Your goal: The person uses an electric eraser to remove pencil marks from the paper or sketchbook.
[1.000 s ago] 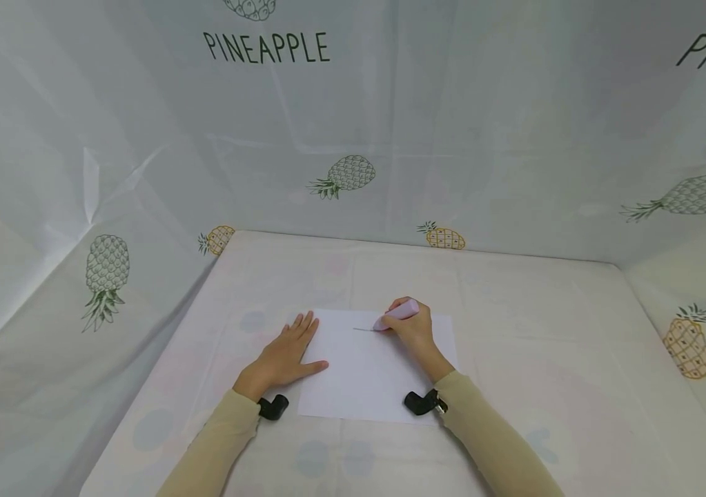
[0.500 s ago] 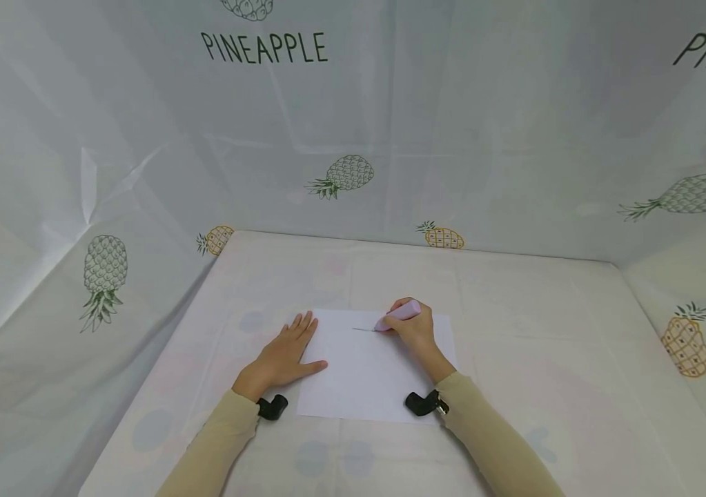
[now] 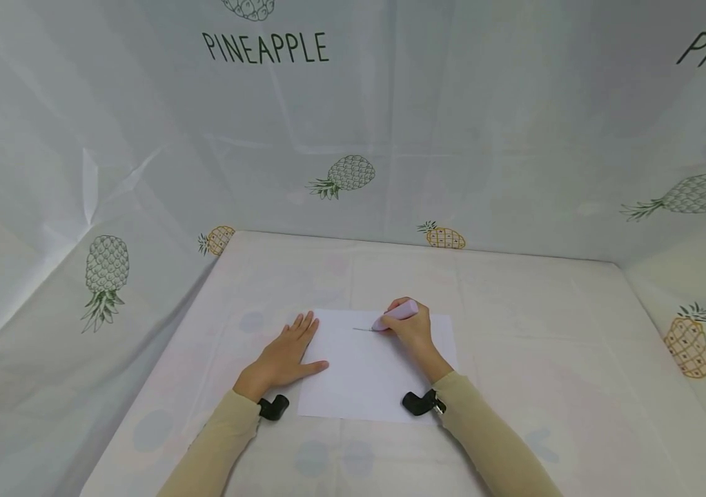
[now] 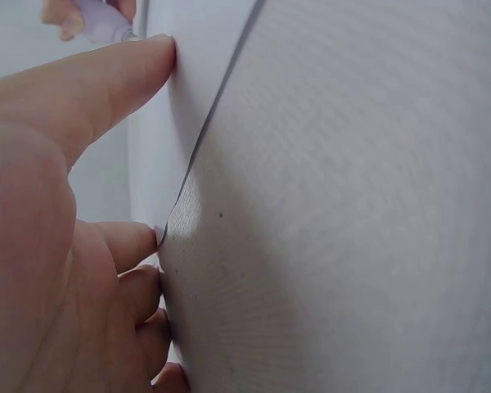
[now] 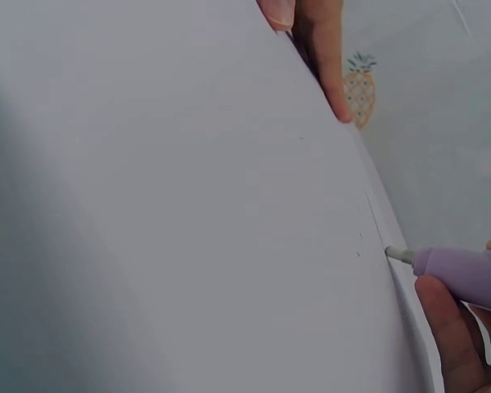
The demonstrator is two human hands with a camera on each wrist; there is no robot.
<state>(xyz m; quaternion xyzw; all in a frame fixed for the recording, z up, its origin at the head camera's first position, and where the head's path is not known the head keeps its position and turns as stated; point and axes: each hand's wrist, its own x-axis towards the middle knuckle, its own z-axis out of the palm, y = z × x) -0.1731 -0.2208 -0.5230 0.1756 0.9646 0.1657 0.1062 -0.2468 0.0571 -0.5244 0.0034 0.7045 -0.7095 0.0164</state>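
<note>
A white sheet of paper (image 3: 359, 390) lies on the cloth-covered table with a short thin dark line (image 3: 361, 329) near its far edge. My right hand (image 3: 417, 337) holds a thick light purple electric eraser (image 5: 466, 277), pen-shaped and tilted, with its blunt grey tip at the line's right end. Small dark specks (image 5: 359, 253) dot the paper beside the line in the right wrist view. My left hand (image 3: 284, 355) rests flat at the sheet's left edge. Its thumb (image 4: 139, 70) and index fingertip touch the paper; the other fingers lie on the cloth.
A pale patterned cloth (image 3: 545, 386) covers the table. White sheeting (image 3: 483, 138) with printed pineapples rises behind the table and at both sides. Black devices (image 3: 274, 407) are strapped at both wrists.
My right hand and the electric eraser shift only slightly back and forth at the line's right end. The left hand and the paper stay in place.
</note>
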